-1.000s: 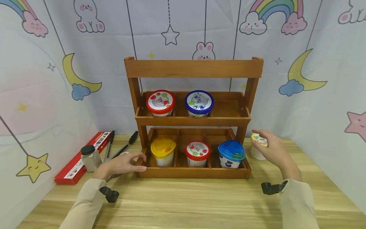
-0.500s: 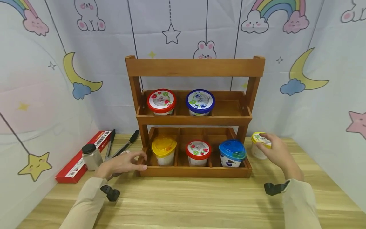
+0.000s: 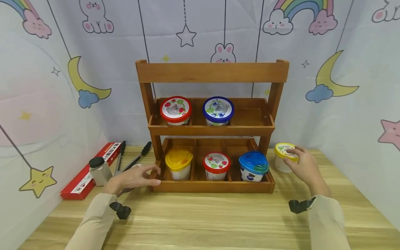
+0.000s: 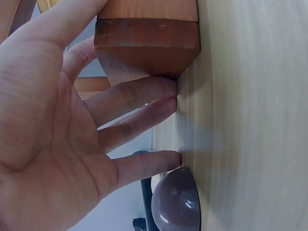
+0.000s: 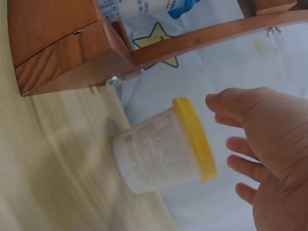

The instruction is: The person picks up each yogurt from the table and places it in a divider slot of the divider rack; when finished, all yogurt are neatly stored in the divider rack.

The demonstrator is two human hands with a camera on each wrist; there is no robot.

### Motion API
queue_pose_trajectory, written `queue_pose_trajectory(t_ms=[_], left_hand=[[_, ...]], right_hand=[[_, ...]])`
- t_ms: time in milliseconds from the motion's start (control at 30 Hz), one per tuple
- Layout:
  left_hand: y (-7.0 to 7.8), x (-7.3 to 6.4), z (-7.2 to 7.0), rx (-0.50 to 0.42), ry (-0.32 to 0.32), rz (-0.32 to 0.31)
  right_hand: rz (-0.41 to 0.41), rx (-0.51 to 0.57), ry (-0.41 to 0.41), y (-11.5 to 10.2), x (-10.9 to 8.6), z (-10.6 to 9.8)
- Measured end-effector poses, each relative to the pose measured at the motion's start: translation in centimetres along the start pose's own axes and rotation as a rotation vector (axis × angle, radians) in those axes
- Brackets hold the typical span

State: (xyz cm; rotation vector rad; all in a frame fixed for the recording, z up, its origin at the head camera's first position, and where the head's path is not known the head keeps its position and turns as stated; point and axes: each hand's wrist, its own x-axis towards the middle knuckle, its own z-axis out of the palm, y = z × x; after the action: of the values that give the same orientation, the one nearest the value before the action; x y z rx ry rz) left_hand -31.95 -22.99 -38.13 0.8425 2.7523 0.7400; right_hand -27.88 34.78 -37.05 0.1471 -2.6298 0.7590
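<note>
My left hand [image 3: 134,178] is at the lower left corner of the two-tier wooden rack [image 3: 212,188]. In the left wrist view, the fingers of this hand [image 4: 57,115] stretch past the rack's end, fingertips close to the tabletop. A white tub with a yellow lid [image 3: 282,166] stands right of the rack. Beside its lid hovers my right hand [image 3: 304,170], thumb and fingers apart. The right wrist view shows a gap between the right hand [image 5: 279,130] and the tub's yellow rim. Part of the lid is hidden behind the fingers.
The lower tier holds yellow-lidded [image 3: 178,163], red-lidded [image 3: 216,165] and blue-lidded [image 3: 253,167] tubs. Above sit another red-lidded tub [image 3: 176,110] and a dark-blue-lidded tub [image 3: 218,110]. At left are a black-capped jar [image 3: 100,173], red box [image 3: 78,185], tongs [image 3: 137,160] and a glossy dark rounded object [image 4: 175,202].
My right hand has shifted slightly right and down beside the yellow-lidded tub, so more of its lid shows. The left hand stays at the rack's corner.
</note>
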Motion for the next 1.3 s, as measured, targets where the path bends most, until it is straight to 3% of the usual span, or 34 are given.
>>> queue_pose_trajectory(t_ms=[233, 767, 1300], left_hand=[[0.0, 0.0, 0.0, -0.004, -0.001, -0.002], [0.2, -0.1, -0.1, -0.001, -0.004, -0.013], [0.2, -0.2, -0.1, 0.002, 0.005, -0.009]], right_hand=[[0.033, -0.004, 0.024, 0.9, -0.2, 0.7], [0.103, 0.109, 0.044, 1.4, -0.6, 1.6], [0.081, 0.1, 0.045, 1.5, -0.3, 2.3]])
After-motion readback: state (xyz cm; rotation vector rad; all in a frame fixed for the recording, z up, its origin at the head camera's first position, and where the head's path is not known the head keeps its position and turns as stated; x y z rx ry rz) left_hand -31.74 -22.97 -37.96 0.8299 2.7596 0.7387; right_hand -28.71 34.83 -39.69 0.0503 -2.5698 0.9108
